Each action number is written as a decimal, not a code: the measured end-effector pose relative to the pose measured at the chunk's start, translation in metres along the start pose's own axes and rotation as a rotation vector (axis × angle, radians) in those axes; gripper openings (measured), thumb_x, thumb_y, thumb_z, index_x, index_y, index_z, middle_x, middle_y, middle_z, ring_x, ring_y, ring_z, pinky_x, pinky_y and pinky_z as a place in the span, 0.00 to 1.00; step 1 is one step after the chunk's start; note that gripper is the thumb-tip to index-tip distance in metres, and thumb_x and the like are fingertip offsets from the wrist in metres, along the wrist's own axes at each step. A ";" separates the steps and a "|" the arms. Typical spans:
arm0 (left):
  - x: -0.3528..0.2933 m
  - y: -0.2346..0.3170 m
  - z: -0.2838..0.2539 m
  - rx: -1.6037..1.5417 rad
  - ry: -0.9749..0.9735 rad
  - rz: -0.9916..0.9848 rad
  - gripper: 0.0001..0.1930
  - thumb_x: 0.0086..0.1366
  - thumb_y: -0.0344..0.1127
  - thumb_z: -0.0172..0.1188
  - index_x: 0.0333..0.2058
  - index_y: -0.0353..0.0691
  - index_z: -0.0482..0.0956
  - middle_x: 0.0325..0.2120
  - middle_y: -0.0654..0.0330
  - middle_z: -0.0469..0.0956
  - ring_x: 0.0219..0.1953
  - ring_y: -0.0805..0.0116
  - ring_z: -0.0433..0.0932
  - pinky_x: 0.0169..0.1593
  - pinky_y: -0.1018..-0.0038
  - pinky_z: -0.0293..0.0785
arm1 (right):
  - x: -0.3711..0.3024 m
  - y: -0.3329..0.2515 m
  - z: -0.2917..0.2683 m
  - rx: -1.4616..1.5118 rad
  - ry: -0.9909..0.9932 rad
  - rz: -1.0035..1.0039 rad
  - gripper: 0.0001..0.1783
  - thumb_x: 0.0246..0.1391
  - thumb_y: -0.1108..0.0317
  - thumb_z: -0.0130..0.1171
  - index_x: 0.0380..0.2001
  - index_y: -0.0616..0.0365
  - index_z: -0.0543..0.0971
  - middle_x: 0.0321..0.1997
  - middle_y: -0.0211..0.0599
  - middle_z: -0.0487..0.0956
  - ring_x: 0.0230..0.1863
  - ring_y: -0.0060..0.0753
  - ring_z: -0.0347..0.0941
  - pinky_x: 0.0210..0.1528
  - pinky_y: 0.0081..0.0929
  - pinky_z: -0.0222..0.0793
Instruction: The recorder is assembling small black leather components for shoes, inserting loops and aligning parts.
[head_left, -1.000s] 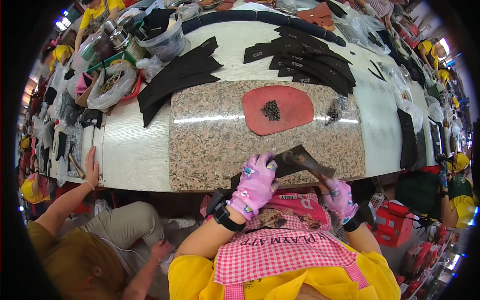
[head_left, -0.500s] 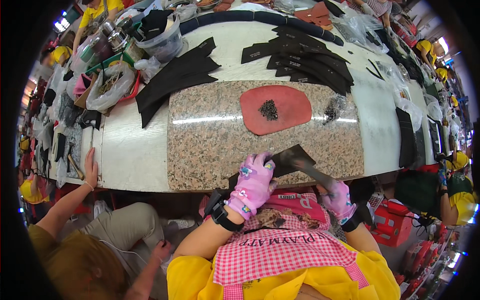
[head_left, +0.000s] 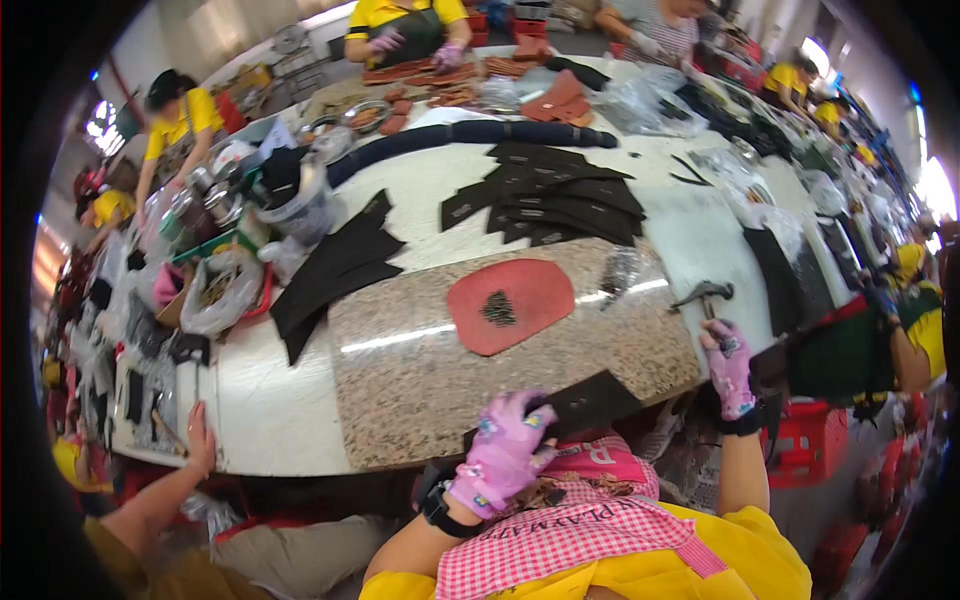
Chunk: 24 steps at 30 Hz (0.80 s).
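Note:
My left hand (head_left: 508, 437), in a lilac flowered glove, is closed over a flat black leather-like piece (head_left: 590, 402) at the near edge of the speckled stone slab (head_left: 400, 400). The fingertips are partly hidden. To the right of the slab, my right hand (head_left: 728, 358), gloved alike, grips the handle of a hammer (head_left: 704, 294), whose dark head is at the white tabletop. A red pad (head_left: 545, 300) lies on the slab, bearing a heap of small dark studs (head_left: 497, 309).
Stacked black pieces (head_left: 560, 200) lie beyond the slab, and more (head_left: 340, 265) to its left. A long dark padded roll (head_left: 470, 135) curves behind them. Tubs and bags (head_left: 222, 290) crowd the left. A co-worker's hand (head_left: 202, 440) touches the table's left edge.
My right hand has moved away from the black piece, right and forward, with the hammer. My left hand stays at the black piece. The view has tilted up, showing more of the far table.

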<state>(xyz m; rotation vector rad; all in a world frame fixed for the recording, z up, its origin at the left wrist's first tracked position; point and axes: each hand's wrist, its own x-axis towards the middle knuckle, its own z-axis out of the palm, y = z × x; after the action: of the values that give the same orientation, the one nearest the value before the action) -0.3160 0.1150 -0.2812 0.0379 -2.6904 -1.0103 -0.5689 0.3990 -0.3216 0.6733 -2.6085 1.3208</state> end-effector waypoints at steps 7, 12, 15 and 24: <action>0.019 -0.023 -0.063 0.093 0.166 0.061 0.14 0.53 0.37 0.63 0.38 0.43 0.76 0.46 0.51 0.71 0.47 0.48 0.70 0.49 0.57 0.67 | 0.053 -0.146 0.062 0.466 -0.559 0.128 0.15 0.48 0.71 0.61 0.42 0.58 0.78 0.38 0.26 0.77 0.42 0.19 0.70 0.47 0.18 0.64; 0.030 -0.143 -0.148 0.466 0.300 -0.382 0.10 0.52 0.34 0.62 0.34 0.41 0.81 0.39 0.56 0.76 0.45 0.54 0.73 0.49 0.62 0.70 | 0.193 -0.094 0.057 0.268 -0.319 -0.022 0.22 0.55 0.62 0.56 0.52 0.59 0.74 0.45 0.30 0.76 0.46 0.22 0.69 0.46 0.20 0.63; 0.026 -0.227 -0.176 0.598 0.260 -0.565 0.17 0.49 0.37 0.65 0.41 0.47 0.78 0.43 0.57 0.74 0.50 0.55 0.71 0.51 0.61 0.70 | 0.229 -0.048 0.058 0.219 -0.199 0.057 0.25 0.55 0.58 0.56 0.54 0.58 0.72 0.44 0.31 0.77 0.43 0.23 0.70 0.42 0.21 0.64; -0.004 -0.292 -0.180 0.718 0.239 -0.672 0.17 0.56 0.26 0.48 0.45 0.37 0.76 0.46 0.47 0.74 0.48 0.46 0.73 0.52 0.60 0.70 | 0.103 -0.054 0.083 0.071 -0.334 0.002 0.07 0.50 0.71 0.58 0.33 0.60 0.80 0.29 0.34 0.80 0.33 0.27 0.75 0.39 0.24 0.70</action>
<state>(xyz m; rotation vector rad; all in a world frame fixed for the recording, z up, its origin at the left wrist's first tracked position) -0.2861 -0.2214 -0.3416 1.1663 -2.6851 -0.0798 -0.6295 0.2714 -0.2995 0.9800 -2.8248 1.4152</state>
